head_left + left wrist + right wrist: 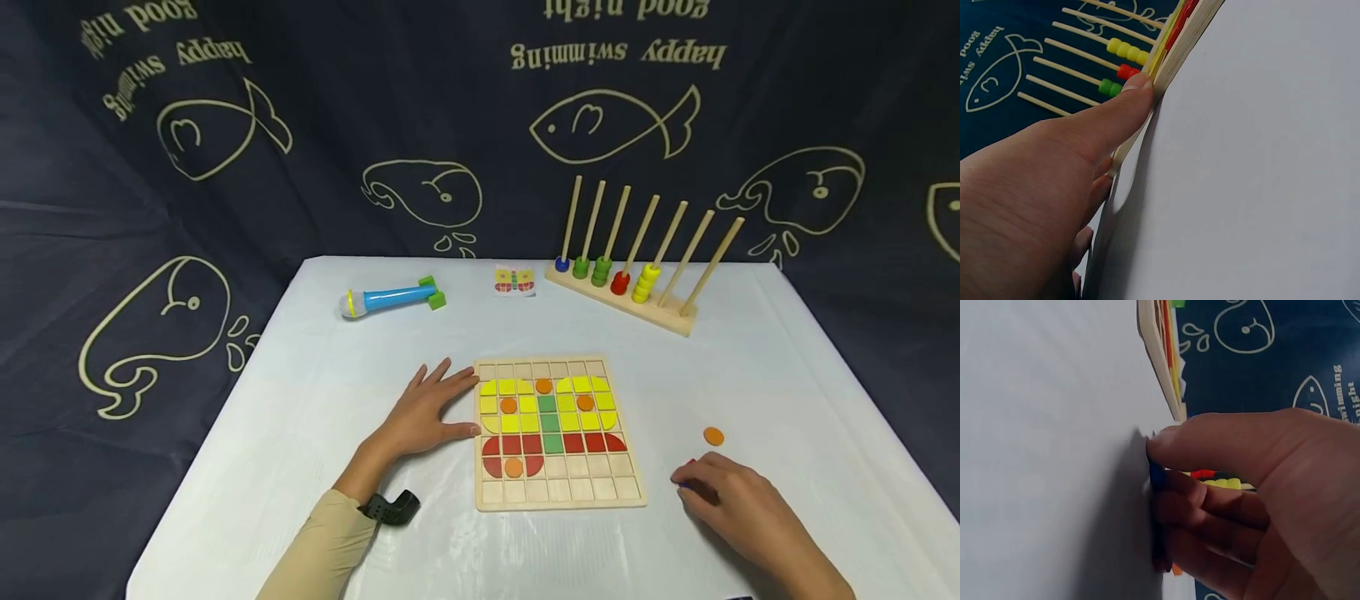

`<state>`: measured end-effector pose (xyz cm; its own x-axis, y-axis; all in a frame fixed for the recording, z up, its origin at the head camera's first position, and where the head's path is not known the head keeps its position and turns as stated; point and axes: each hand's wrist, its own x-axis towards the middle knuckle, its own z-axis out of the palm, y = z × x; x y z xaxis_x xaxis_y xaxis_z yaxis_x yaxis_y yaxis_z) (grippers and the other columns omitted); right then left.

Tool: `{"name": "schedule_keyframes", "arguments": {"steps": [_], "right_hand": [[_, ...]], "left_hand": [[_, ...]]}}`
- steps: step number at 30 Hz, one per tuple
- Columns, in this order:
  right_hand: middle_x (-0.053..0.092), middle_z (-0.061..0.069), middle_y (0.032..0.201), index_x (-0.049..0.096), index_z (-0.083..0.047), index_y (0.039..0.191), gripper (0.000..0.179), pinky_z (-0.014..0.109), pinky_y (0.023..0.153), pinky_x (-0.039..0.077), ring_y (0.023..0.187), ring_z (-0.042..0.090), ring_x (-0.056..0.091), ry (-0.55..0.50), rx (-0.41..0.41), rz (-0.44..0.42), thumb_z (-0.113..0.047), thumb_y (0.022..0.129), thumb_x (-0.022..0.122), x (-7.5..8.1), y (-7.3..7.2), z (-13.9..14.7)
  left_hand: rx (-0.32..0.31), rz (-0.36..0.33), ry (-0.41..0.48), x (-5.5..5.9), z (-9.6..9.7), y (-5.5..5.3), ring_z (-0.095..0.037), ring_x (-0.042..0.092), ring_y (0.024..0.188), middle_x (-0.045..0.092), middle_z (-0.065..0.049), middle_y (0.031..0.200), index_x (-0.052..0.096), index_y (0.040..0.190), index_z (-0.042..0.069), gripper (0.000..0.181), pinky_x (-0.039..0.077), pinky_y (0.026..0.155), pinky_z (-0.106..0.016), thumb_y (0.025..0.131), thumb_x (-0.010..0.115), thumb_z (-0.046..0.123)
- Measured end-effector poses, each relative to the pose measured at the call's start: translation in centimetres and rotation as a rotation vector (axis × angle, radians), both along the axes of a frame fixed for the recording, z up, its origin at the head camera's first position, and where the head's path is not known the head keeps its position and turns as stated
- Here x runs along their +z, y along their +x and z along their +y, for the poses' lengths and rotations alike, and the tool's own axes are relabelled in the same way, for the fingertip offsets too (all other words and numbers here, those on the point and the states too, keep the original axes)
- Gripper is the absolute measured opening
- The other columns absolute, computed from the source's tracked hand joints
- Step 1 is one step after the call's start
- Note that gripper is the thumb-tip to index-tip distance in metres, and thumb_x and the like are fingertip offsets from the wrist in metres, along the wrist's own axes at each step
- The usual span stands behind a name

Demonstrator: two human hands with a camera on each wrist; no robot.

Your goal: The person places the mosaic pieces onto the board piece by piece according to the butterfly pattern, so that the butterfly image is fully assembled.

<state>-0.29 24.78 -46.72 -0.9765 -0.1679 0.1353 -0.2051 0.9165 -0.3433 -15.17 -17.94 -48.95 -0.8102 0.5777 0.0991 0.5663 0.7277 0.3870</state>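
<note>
A square wooden grid board point(558, 492) lies mid-table, filled with yellow, red, green and orange tiles in a butterfly pattern; its lowest row and part of the row above show bare wood. My left hand point(426, 417) lies at the board's left edge with fingers spread, thumb and fingertips touching the edge. To the right of the board, my right hand point(738, 500) pinches a blue piece point(1158, 478) between thumb and fingers, low over the table. The fingers cover most of that piece. A bit of red shows by the fingertips. An orange disc point(714, 436) lies just beyond this hand.
At the back right stands a wooden bead rack point(660, 312) with upright pegs and colored beads. A small butterfly picture card point(514, 282) lies at the back, and a blue toy microphone point(393, 297) is left of it. A dark fish-print cloth point(300, 208) hangs behind the table.
</note>
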Motion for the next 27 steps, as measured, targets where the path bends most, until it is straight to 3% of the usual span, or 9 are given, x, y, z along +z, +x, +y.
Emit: {"name": "schedule_keyframes", "arguments": {"steps": [8,16,27], "right_hand": [[0.058,-0.018,0.088,0.073,-0.022,0.093,0.022,0.026,0.064,0.05,0.073,0.002,0.049,-0.035,0.007,-0.012,-0.016,0.074,0.08,-0.2,-1.0,-1.5],[0.055,-0.021,0.09,0.071,-0.025,0.089,0.022,0.019,0.062,0.047,0.074,-0.002,0.051,-0.135,0.211,0.119,-0.01,0.076,0.078,0.0,-2.7,-4.5],[0.056,-0.02,0.095,0.072,-0.024,0.095,0.014,0.025,0.073,0.052,0.081,-0.001,0.052,-0.116,0.366,0.078,-0.02,0.081,0.076,0.3,-4.1,-9.4]], "left_hand": [[0.004,-0.015,-0.017,-0.1,0.0,0.2,-0.025,0.013,0.145,0.034,0.009,0.152,0.043,0.147,0.025,0.082,0.005,0.116,-0.049,0.08,0.06,0.069],[0.003,0.0,-0.006,0.1,-0.1,0.2,-0.027,0.015,0.144,0.035,0.008,0.152,0.044,0.146,0.024,0.081,0.007,0.115,-0.052,0.08,0.062,0.067],[0.0,0.001,0.001,0.2,-0.1,0.1,-0.025,0.014,0.144,0.035,0.009,0.152,0.044,0.146,0.024,0.081,0.006,0.115,-0.05,0.08,0.061,0.068]]}}
